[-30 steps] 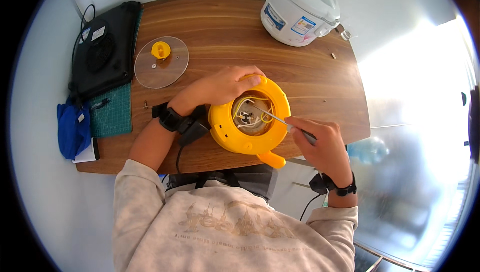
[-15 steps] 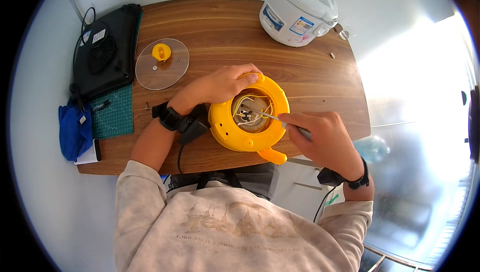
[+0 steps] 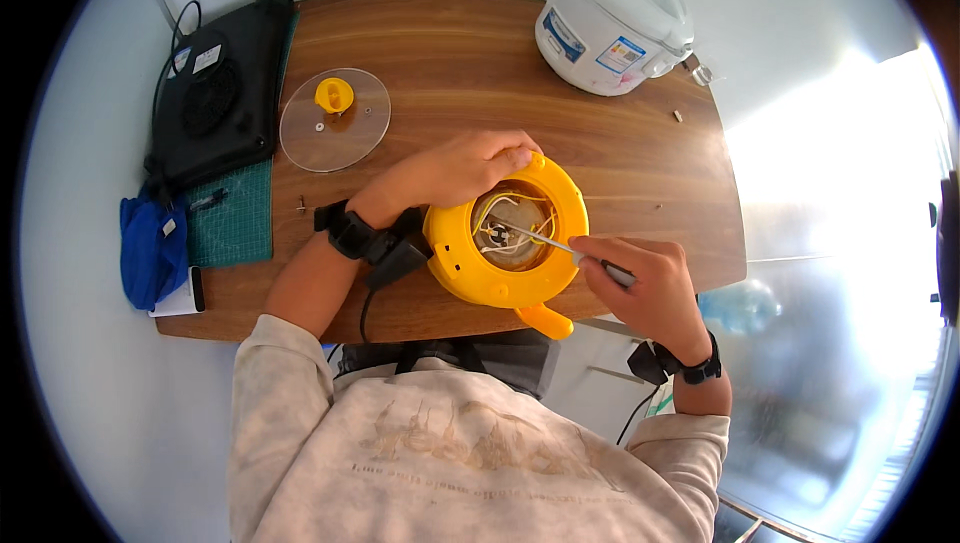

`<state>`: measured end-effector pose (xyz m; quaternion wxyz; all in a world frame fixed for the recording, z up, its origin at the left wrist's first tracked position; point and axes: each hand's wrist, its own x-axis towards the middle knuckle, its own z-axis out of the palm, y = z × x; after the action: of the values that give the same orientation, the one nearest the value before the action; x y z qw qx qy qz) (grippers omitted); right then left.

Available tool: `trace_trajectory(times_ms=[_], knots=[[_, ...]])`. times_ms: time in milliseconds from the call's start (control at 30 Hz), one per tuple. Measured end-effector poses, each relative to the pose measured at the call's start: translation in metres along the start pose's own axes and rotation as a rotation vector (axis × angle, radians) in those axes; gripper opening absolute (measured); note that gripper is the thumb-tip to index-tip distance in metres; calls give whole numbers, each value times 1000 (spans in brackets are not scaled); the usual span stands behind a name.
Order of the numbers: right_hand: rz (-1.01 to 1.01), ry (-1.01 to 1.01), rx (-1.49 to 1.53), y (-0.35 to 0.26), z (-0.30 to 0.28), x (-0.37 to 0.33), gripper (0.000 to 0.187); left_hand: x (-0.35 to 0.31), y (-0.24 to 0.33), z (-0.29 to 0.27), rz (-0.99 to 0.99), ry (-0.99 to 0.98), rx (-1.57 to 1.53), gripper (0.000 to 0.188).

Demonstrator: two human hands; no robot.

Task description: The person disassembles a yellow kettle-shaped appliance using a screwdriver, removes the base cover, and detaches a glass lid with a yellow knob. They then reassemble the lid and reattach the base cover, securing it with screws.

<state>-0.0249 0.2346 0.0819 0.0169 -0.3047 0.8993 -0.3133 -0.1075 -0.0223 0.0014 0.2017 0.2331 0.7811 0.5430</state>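
A round yellow pot housing [image 3: 470,278] with a stubby yellow handle lies upturned near the table's front edge. Its open bottom exposes white and yellow wires and a small black-and-white fitting [image 3: 497,234] on a metal plate. My left hand [image 3: 485,163] is closed over the far left part of the rim, fingers wrapped over its outer side. In my right hand [image 3: 648,278], at the right of the housing, is a screwdriver [image 3: 545,238] with a grey handle. Its shaft slants left into the opening, its tip close to the fitting; whether they touch I cannot tell.
A clear lid [image 3: 345,146] with a yellow knob lies back left, with a small screw [image 3: 301,204] nearby. Farther left are a black hotplate-like appliance [image 3: 225,93], a green cutting mat [image 3: 240,223] and a blue pouch [image 3: 152,253]. A white rice cooker [image 3: 610,28] stands back right.
The view has shifted slightly. My right hand and the screwdriver have turned a little, with the tip nearer the fitting. My left hand keeps its hold on the rim.
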Motion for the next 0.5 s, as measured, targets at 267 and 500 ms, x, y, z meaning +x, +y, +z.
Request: trace_trajectory(times_ms=[267, 500], knots=[[60, -42, 36, 7, 1, -3, 20, -1, -3, -2, -17, -25, -49, 39], [98, -206, -104, -18, -26, 13, 23, 0, -4, 1, 0, -34, -33, 40]])
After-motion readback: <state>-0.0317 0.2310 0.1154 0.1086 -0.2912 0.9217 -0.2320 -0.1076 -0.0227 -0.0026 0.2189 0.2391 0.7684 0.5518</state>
